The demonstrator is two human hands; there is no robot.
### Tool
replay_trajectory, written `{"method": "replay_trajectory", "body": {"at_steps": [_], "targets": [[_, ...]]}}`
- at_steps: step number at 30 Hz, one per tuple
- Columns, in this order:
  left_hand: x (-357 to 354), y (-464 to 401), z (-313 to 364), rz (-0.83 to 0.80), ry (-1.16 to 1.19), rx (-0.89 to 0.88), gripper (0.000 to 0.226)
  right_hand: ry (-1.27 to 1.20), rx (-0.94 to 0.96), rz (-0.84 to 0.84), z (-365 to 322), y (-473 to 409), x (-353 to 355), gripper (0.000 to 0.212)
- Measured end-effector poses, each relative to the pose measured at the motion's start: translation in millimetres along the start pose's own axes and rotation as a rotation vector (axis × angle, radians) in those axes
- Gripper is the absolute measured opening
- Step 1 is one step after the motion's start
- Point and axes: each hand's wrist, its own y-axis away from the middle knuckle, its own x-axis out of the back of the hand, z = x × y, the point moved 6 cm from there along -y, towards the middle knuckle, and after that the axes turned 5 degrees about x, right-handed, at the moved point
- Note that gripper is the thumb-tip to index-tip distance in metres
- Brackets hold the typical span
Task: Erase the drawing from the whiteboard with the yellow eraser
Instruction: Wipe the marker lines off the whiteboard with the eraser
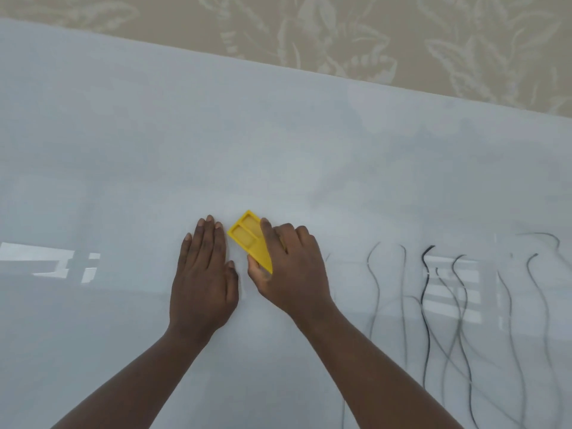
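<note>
Left hand (204, 274) lies flat, fingers extended and empty, on the whiteboard (154, 150). Just beside it, right hand (289, 264) grips the yellow eraser (249, 239), long axis diagonal. Remaining drawing (458, 305) lies rightward, nearer the right hand.

We saw the whiteboard (278, 150) lying flat, glossy and pale, its far edge running aslant against a beige leaf-patterned surface (402, 35). On it our left hand (202, 274) lay flat, fingers together; just beside it the yellow eraser (252, 239) rested under our right hand (291, 267). Wavy black lines (464, 305) covered the board's right part
</note>
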Motion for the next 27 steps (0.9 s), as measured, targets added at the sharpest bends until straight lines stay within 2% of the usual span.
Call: {"method": "replay_trajectory", "body": {"at_steps": [2, 5, 12, 16, 19, 21, 27], "targets": [[-2, 2, 5, -0.013, -0.011, -0.029, 0.064, 0.019, -0.029, 0.001, 21, 12, 10, 0.052], [-9, 7, 16, -0.057, -0.046, -0.106, 0.065, 0.069, -0.197, 0.051, 77, 31, 31, 0.054], [-12, 7, 14, -0.08, -0.076, -0.118, 0.066, 0.215, -0.768, 0.132, 216, 120, 100, 0.057], [-14, 7, 13, -0.081, -0.077, -0.124, 0.065, 0.254, -1.049, 0.167, 245, 170, 128, 0.063], [-14, 8, 14, -0.078, -0.078, -0.128, 0.065, 0.265, -1.162, 0.188, 237, 175, 128, 0.067], [-14, 8, 14, -0.084, -0.07, -0.127, 0.064, 0.212, -1.127, 0.221, 213, 163, 117, 0.066], [-12, 8, 11, -0.091, -0.061, -0.15, 0.062, 0.066, -0.664, 0.2, 65, 118, 48, 0.058]]}}
